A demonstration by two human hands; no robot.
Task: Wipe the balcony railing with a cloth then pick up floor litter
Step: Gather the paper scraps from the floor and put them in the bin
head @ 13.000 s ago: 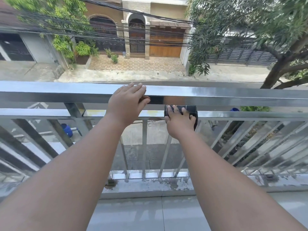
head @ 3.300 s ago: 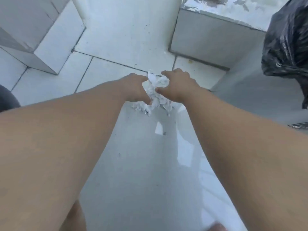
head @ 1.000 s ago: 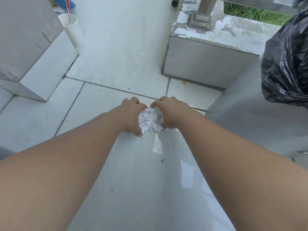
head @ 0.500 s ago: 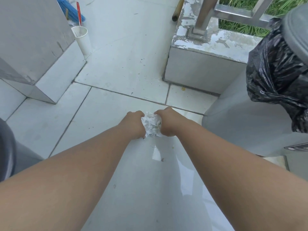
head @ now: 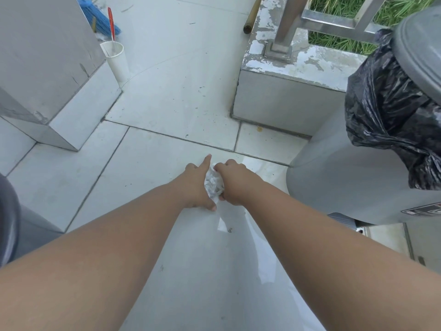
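Observation:
A crumpled ball of white paper litter (head: 214,186) is pressed between my two hands above the pale tiled floor (head: 167,103). My left hand (head: 196,185) cups its left side with the index finger sticking out straight. My right hand (head: 232,181) closes over its right side. Only a narrow strip of the paper shows between the palms. The steel railing post (head: 285,32) stands on a flaking concrete kerb (head: 293,77) at the upper right. No cloth is in view.
A grey bin (head: 353,187) lined with a black bag (head: 386,108) stands close on the right, its lid (head: 420,48) tilted up. A white pipe stub (head: 117,59) and blue broom (head: 97,14) sit by the wall corner (head: 47,80) at the upper left.
My hands have squeezed the paper into a tighter ball and lifted it from the floor. My view has risen and the bin has come further into sight. My left index finger now sticks out.

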